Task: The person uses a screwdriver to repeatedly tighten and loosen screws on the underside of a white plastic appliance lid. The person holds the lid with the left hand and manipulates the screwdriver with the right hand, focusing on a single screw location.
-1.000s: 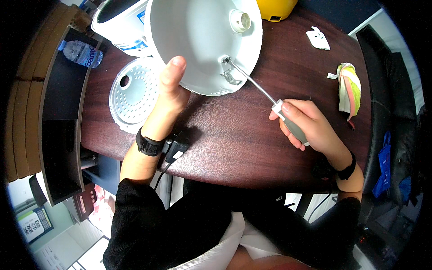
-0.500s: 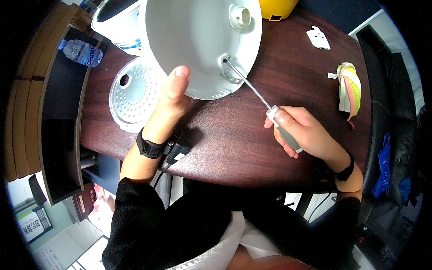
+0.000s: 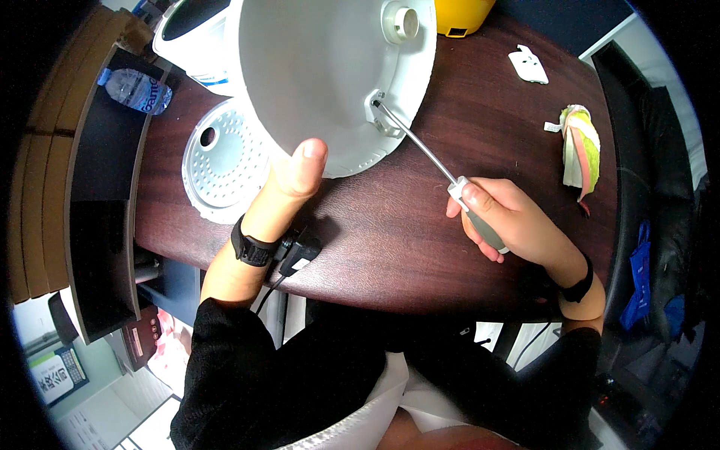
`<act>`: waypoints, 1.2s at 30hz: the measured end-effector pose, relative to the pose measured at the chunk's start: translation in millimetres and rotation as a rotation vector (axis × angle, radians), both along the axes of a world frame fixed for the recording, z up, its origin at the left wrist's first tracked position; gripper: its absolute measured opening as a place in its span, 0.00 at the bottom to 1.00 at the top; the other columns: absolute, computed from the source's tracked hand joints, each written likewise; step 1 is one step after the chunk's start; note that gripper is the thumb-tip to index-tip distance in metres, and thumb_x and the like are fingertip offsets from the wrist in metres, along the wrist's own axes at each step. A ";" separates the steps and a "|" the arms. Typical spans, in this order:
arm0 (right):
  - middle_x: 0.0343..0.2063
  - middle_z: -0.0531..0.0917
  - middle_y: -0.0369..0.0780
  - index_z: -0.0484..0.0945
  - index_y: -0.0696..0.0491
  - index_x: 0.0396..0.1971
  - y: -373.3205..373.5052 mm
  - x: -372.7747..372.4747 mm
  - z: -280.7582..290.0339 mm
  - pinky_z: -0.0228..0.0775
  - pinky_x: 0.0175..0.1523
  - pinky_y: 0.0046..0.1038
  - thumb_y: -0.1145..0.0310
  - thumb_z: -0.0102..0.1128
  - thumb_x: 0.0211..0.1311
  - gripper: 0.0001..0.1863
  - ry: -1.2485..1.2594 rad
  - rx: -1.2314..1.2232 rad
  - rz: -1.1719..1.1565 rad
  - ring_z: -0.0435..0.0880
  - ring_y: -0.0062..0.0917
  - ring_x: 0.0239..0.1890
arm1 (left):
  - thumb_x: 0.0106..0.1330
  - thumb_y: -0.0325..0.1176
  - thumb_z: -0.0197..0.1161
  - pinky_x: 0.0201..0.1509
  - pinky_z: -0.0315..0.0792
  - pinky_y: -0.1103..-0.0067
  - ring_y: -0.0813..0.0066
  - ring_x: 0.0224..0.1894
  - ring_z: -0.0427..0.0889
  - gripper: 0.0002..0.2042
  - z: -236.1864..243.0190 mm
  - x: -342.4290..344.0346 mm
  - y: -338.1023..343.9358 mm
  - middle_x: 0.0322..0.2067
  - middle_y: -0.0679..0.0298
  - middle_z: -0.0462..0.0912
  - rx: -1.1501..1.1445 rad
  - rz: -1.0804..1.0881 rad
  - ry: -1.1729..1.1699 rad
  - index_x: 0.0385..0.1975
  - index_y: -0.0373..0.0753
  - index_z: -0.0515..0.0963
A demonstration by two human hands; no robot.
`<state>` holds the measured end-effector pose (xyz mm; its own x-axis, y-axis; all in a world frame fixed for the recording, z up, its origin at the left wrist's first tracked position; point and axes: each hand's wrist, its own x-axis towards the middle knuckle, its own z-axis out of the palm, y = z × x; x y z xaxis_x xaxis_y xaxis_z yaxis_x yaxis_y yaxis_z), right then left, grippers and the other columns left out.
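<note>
My left hand (image 3: 294, 182) grips the lower left rim of a large white round housing (image 3: 307, 79), thumb raised at its edge. Inside are a round cream fitting (image 3: 400, 24) and a small fixture (image 3: 386, 124) lower on the wall. A screwdriver (image 3: 424, 150) reaches into that fixture with its metal tip; its grey-and-white handle is held in my right hand (image 3: 495, 217), fingers wrapped round it. A white perforated disc (image 3: 225, 169) lies left of the housing. A black plug adapter (image 3: 300, 251) with a cable is beside my left wrist.
Behind are a white container (image 3: 196, 52) and a yellow object (image 3: 461, 13). On the right lie a white plastic piece (image 3: 529, 66) and a cloth bundle (image 3: 581, 150). A water bottle (image 3: 139, 90) lies on the left shelf unit (image 3: 97, 240), beside the dark wooden table (image 3: 375, 255).
The housing and my left hand have shifted downward, the hand also slightly right. My right hand and the screwdriver handle are slightly lower and left than a second ago.
</note>
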<state>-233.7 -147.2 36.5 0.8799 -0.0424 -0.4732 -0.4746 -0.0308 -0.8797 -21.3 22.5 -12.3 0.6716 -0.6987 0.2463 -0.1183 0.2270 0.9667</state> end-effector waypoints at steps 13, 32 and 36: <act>0.13 0.70 0.36 0.68 0.58 0.32 -0.7 2.8 -19.0 0.57 0.11 0.17 0.55 0.30 0.70 0.22 0.033 0.452 -0.009 0.66 0.16 0.08 | 0.47 0.52 0.61 0.51 0.65 0.69 0.62 0.47 0.70 0.36 -10.9 2.0 -1.0 0.45 0.55 0.69 0.023 -0.004 -0.108 0.52 0.32 0.62; 0.20 0.77 0.49 0.73 0.58 0.25 -12.6 2.0 -7.9 0.65 0.26 0.36 0.63 0.57 0.57 0.13 -0.392 -0.805 -0.088 0.77 0.44 0.23 | 0.48 0.57 0.50 0.39 0.68 0.74 0.65 0.39 0.73 0.34 44.8 -7.5 -24.6 0.39 0.54 0.73 -0.006 0.133 0.137 0.46 0.32 0.67; 0.18 0.77 0.48 0.73 0.57 0.26 -14.1 -1.5 -3.4 0.66 0.27 0.37 0.61 0.58 0.56 0.13 -0.443 -0.973 -0.066 0.77 0.43 0.23 | 0.48 0.60 0.48 0.39 0.66 0.75 0.66 0.40 0.72 0.36 44.8 -3.7 -27.0 0.39 0.54 0.73 0.009 0.090 0.105 0.47 0.32 0.67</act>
<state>-235.1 -161.3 33.1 0.9473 -0.2829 0.1503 -0.1454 -0.7977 -0.5852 -25.0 -4.6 32.5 0.7534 -0.6363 0.1657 -0.0364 0.2113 0.9768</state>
